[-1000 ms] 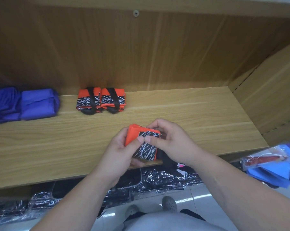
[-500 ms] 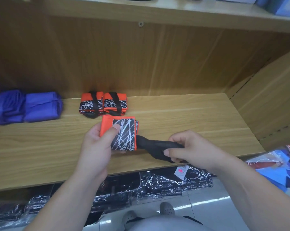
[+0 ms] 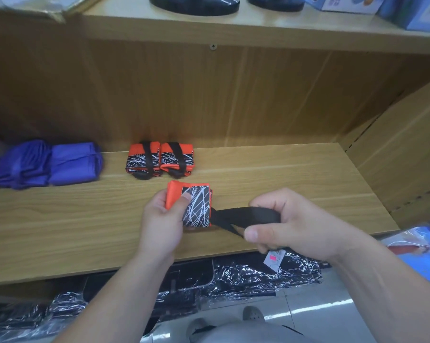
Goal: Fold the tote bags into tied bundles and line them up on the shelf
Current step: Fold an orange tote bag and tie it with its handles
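Observation:
My left hand (image 3: 160, 219) grips a folded orange tote bag (image 3: 196, 206) with a black panel of white scribbled lines, held just above the wooden shelf (image 3: 283, 174). Its black strap (image 3: 246, 215) runs out to the right, where my right hand (image 3: 290, 224) holds it pulled flat and taut. A small white tag with a pink mark (image 3: 274, 258) hangs below my right hand. Two tied orange bundles (image 3: 160, 159) with black straps around them stand side by side at the back of the shelf.
Two purple folded bags (image 3: 48, 164) lie at the shelf's back left. A wooden side panel (image 3: 406, 149) closes the right end. An upper shelf (image 3: 233, 28) holds dark objects and boxes. Plastic-wrapped black goods (image 3: 233, 276) lie below; blue packets (image 3: 419, 251) sit lower right.
The bag moved up from the shelf's front edge and turned. My right hand left the bundle and drew the black strap out to the right. The camera tilted upward.

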The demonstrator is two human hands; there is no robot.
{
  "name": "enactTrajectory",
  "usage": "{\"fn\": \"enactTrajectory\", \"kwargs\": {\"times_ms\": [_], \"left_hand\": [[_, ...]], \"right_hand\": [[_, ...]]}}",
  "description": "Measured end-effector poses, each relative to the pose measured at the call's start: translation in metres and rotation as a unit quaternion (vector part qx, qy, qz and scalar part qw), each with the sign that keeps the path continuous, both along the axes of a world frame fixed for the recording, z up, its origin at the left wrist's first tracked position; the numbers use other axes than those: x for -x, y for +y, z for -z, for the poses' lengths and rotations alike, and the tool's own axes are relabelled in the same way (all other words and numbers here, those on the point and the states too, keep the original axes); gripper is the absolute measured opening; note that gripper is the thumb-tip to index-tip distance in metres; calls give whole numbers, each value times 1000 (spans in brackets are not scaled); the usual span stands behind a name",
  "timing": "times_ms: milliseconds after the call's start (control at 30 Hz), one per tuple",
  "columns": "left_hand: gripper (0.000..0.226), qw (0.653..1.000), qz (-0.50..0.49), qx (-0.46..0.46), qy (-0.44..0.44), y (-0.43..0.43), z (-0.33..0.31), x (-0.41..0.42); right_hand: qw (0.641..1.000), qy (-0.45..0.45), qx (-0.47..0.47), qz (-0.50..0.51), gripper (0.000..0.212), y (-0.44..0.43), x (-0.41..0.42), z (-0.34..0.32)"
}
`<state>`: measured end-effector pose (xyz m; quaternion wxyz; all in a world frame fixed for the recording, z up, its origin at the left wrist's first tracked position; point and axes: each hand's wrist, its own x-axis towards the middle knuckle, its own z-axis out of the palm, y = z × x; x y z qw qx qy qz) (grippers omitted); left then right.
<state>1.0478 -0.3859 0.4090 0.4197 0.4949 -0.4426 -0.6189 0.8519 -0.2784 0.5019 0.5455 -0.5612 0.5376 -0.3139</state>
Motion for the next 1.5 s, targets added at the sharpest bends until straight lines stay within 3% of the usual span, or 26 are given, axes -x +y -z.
{"fn": "enactTrajectory", "kwargs": {"times_ms": [100,200,267,367,433,567,633,700,767,800,833,900,1000,1067,1167,1300,1367,1467,1500], "left_hand": [[10,1000,2,12,13,-1,-5,6],[5,999,-26,11,16,-6,-18,10],[5,998,-52,6,40,-11,-31,10],[10,996,-33,12,77,-9,-55,11],[12,996,-11,11,90,-2,-64,13],[15,994,33,-15,105,6,-71,13],[14,992,54,-33,106,9,-69,11],[13,992,85,-30,83,15,-65,11],[11,993,105,-16,48,23,-60,15],[11,994,102,-13,35,27,-57,18],[10,996,89,-12,25,29,-52,21],[7,999,41,-17,8,29,-40,24],[11,999,-24,-31,6,24,-28,27],[13,998,-54,-25,13,18,-28,29],[5,995,-94,-20,40,3,-40,28],[13,994,-89,-12,55,-5,-53,28],[6,995,-65,-15,68,-2,-56,31],[9,996,-16,-13,82,7,-59,32],[9,996,2,-5,85,10,-59,32]], "right_hand": [[998,57,-6,-39,42,1,0,-5],[972,204,-53,-101,41,1,2,-10],[949,286,-89,-98,64,4,1,-8],[944,307,-108,-45,98,6,2,2],[951,283,-124,12,97,6,7,10],[971,-17,-188,148,115,0,16,31],[959,-130,-149,204,103,-7,17,37],[905,-319,-96,265,91,-16,19,31],[817,-491,-37,300,85,-24,19,20],[789,-529,-17,313,84,-26,19,14],[783,-533,-5,322,83,-27,17,8],[808,-510,9,295,81,-24,17,2],[870,-481,-12,109,85,-10,20,1],[922,-384,-39,7,84,-2,23,6],[971,-216,-103,1,83,6,28,13],[983,8,-185,0,105,2,27,17],[975,78,-206,16,108,-4,29,20],[962,50,-239,117,113,-14,35,27],[962,22,-232,145,105,-17,36,29]]}}
